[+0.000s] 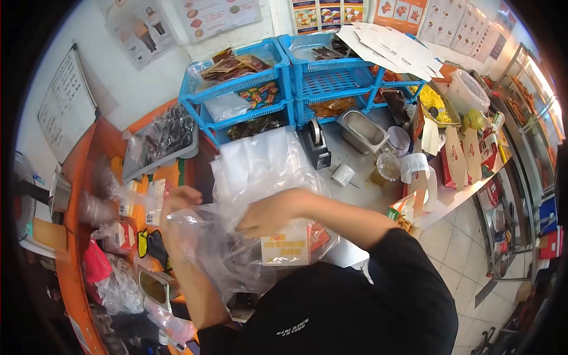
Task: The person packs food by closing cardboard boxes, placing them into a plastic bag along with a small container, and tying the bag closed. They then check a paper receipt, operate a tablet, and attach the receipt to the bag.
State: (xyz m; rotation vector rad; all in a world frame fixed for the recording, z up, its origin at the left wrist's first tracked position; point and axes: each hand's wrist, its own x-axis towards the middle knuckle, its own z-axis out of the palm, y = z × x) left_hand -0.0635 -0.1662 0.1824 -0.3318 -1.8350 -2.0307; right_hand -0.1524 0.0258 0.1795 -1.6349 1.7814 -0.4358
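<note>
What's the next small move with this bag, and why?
Probably settle the printed packet deeper. It shows through the clear plastic bag just under the right hand, while the left hand holds the bag's edge up.

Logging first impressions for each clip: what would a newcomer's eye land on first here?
The two hands at the centre draw the eye. The left hand grips the edge of a clear plastic bag, and the right hand lies on it just above a printed packet. Behind them, a bright blue rack stacked with packed goods stands against the wall.
</note>
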